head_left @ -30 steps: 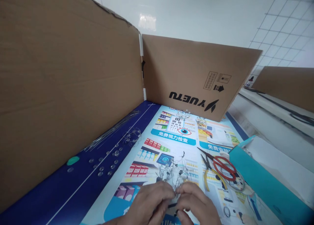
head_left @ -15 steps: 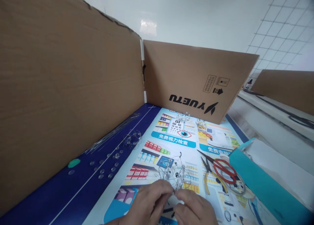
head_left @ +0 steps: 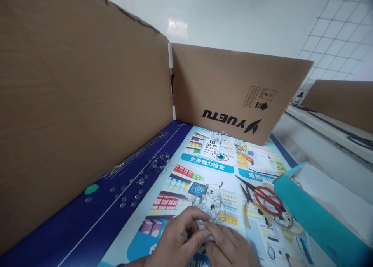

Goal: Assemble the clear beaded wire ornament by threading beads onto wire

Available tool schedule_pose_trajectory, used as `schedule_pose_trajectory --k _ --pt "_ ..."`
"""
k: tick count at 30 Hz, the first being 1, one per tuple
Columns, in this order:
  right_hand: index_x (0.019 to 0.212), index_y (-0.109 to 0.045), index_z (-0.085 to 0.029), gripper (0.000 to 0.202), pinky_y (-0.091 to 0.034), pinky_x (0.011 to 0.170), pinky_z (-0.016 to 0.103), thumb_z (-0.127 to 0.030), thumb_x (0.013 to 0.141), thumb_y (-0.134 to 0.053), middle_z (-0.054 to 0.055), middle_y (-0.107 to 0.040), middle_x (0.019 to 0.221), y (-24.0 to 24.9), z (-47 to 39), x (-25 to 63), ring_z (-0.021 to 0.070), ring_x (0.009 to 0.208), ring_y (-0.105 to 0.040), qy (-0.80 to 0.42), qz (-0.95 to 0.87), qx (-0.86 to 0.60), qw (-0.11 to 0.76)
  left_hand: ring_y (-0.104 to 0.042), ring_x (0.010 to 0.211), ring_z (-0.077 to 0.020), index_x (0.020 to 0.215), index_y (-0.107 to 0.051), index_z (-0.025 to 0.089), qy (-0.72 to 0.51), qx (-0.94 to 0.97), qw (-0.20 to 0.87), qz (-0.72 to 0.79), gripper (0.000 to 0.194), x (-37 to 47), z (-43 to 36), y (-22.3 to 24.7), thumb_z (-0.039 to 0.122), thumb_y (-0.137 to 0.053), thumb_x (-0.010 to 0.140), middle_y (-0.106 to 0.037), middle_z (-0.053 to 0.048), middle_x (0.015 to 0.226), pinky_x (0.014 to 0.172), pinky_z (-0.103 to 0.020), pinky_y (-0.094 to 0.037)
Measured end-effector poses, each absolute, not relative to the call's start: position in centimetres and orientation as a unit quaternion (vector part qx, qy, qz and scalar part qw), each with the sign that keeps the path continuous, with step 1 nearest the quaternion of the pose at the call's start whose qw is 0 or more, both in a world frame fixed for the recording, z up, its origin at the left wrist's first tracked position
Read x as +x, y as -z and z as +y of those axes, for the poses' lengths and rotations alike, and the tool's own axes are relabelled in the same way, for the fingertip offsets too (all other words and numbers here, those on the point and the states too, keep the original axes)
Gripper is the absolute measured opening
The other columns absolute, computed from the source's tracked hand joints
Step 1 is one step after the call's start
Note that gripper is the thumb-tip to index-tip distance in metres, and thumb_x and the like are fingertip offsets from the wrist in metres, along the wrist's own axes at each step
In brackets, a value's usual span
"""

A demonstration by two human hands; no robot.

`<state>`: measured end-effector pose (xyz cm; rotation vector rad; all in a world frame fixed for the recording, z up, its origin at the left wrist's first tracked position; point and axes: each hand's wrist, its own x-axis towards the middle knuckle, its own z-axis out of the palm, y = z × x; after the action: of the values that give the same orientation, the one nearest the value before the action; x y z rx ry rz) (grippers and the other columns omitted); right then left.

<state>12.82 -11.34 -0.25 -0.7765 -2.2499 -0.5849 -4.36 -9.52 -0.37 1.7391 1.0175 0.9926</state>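
Note:
My left hand (head_left: 179, 238) and my right hand (head_left: 229, 243) meet at the bottom centre, fingers closed and fingertips touching. Between them they pinch thin wire, part of a looped wire piece (head_left: 212, 205) with clear beads and small dark bits that rises just beyond my fingers. The exact spot of the grip is hidden by the fingers. Right of my hands lie yellow-handled pliers (head_left: 247, 208) and red-handled scissors (head_left: 268, 200).
Loose clear beads (head_left: 124, 199), a green lump (head_left: 91, 189), a beaded wire coil (head_left: 160, 162) and straight wires (head_left: 134, 152) lie on the left. More beaded wire pieces (head_left: 219, 137) sit by the cardboard wall (head_left: 233, 80). A teal box (head_left: 320, 208) stands at right.
My left fingers have shifted up and curled more, and the left thumb now reaches across to the right fingertips. The view has tilted slightly.

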Motion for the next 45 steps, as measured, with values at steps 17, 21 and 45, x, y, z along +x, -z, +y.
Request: schedule_pose_trajectory --k 17,21,45 --pt "0.072 -0.061 -0.014 0.027 -0.042 0.057 0.027 -0.005 0.086 -0.04 0.005 -0.063 0.069 2.1 -11.1 12.7 0.0151 0.065 -0.056 0.188 -0.9 -0.277 0.278 -0.063 0.07 -0.0137 0.09 -0.058 0.02 -0.359 0.777 0.347 0.383 0.014 -4.3 -9.4 1.2 0.016 -0.046 0.085 -0.067 -0.002 0.078 0.063 -0.023 -0.049" --pt "0.07 -0.06 -0.016 0.032 -0.037 0.056 0.028 -0.006 0.088 -0.036 0.004 -0.062 0.067 1.9 -11.3 12.6 0.0145 0.059 -0.053 0.195 -0.896 -0.293 0.269 -0.064 0.066 -0.0159 0.094 -0.057 0.022 -0.334 0.839 0.244 0.354 0.018 -4.4 -9.2 1.5 0.015 -0.042 0.086 -0.068 -0.001 0.076 0.061 -0.025 -0.048" --pt "0.071 -0.06 -0.016 0.028 -0.039 0.053 0.028 -0.003 0.084 -0.037 0.01 -0.071 0.088 0.4 -11.7 12.4 0.0149 0.056 -0.056 0.22 -0.9 -0.256 0.274 -0.063 0.07 -0.0143 0.095 -0.055 0.021 -0.382 0.794 0.225 0.415 0.023 -5.1 -8.1 1.8 0.008 -0.043 0.081 -0.067 -0.001 0.082 0.065 -0.025 -0.05"
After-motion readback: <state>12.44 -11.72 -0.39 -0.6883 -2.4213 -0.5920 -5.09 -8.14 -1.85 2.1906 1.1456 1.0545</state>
